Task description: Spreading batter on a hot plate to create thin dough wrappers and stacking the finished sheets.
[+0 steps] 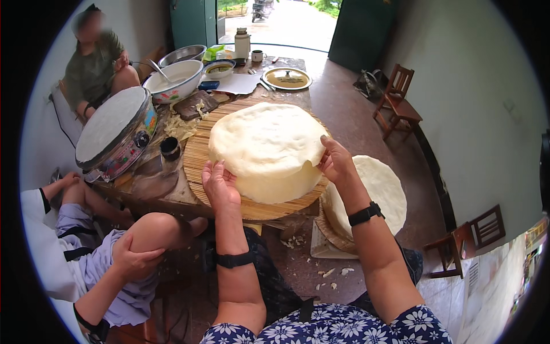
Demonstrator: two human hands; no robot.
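A tall round stack of thin, pale dough sheets (268,142) sits on a round bamboo mat (198,150) at the table's near edge. Its top sheet droops over the side, and its uneven rim shows at the front right. My right hand (335,158) has that sheet's rim between thumb and fingers at the stack's right. At the front left, my left hand (221,185) is against the stack's side with curled fingers; whether it pinches the sheet is unclear. Lower right, behind my right forearm, stands a second round stack of pale sheets (380,193).
Left on the table (189,189) are a large tilted drum-shaped appliance (116,124) with a white top, a black cup (170,148) and dough scraps (180,127). Behind are an enamel basin (176,77) and a lid (287,78). Two people sit at left; wooden chairs (399,107) stand right.
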